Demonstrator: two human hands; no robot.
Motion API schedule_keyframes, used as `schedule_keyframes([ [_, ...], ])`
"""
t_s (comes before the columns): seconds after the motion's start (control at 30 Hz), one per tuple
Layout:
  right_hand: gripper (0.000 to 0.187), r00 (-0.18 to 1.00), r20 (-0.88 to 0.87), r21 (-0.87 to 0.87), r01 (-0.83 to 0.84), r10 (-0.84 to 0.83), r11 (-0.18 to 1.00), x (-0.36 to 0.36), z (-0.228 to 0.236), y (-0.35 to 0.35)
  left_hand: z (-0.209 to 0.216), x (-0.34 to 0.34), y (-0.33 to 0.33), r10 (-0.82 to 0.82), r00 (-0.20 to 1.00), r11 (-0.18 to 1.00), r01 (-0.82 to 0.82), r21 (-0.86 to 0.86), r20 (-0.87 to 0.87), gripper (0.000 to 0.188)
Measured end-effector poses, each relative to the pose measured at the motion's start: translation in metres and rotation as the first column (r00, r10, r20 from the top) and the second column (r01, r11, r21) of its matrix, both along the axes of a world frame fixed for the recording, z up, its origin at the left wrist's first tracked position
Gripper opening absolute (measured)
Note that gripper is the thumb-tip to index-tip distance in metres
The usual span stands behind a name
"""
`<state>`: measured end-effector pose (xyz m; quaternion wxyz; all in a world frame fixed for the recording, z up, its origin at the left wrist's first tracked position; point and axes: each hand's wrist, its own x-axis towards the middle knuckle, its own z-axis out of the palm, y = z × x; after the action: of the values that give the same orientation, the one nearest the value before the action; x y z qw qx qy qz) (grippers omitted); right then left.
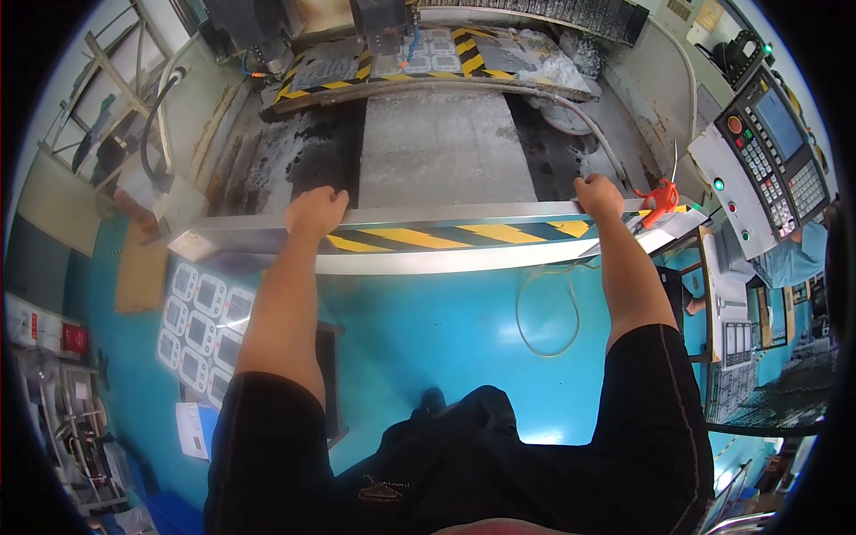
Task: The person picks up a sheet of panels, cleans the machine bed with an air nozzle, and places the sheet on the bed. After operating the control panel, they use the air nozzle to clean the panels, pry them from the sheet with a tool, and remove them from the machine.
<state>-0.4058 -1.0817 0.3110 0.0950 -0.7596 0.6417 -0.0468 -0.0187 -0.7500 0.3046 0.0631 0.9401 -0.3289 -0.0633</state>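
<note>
Both my arms reach forward to the front edge of a large cutting machine. My left hand (316, 211) is closed over the metal front rail (446, 214), left of its middle. Farther right, my right hand (599, 196) grips the same rail, fingers curled over it. Below the rail runs a yellow-and-black striped band (464, 235). An orange air blow gun (660, 201) with a thin metal nozzle rests on the rail's right end, just beyond my right hand. The undersides of my fingers are hidden.
Inside the machine, a striped-edged bed (428, 80) carries a panel with white frame shapes, beside whitish residue. A control panel (767, 147) stands right. A sheet of white frames (201, 325) lies at left. A hose loop (547, 312) is on the blue floor. Another person's sleeve (798, 257) shows at right.
</note>
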Motion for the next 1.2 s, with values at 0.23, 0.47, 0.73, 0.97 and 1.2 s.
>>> schedule_keyframes([
  [0.23,0.046,1.000,0.011,-0.003,0.009,-0.009,1.000,0.000,-0.001,0.000,-0.001,0.001,0.001,-0.005,1.000,1.000,0.005,0.009,-0.004,0.046],
  [0.47,0.046,1.000,0.003,0.013,0.004,-0.004,1.000,0.001,0.001,0.001,0.005,-0.002,0.000,0.005,1.000,1.000,-0.005,0.014,-0.019,0.046],
  [0.73,0.048,1.000,-0.008,0.008,-0.005,0.005,1.000,0.001,-0.003,-0.003,0.011,-0.006,0.000,0.005,1.000,0.999,-0.004,0.040,-0.030,0.047],
  [0.97,0.048,1.000,0.007,0.022,-0.007,0.007,1.000,-0.001,-0.006,-0.007,0.015,-0.008,-0.001,0.000,0.999,0.999,0.002,0.055,-0.034,0.048],
  [1.2,0.047,1.000,0.017,-0.021,-0.007,0.007,1.000,-0.001,-0.005,-0.003,0.017,-0.010,0.001,0.020,0.999,0.999,-0.018,0.050,-0.044,0.047],
])
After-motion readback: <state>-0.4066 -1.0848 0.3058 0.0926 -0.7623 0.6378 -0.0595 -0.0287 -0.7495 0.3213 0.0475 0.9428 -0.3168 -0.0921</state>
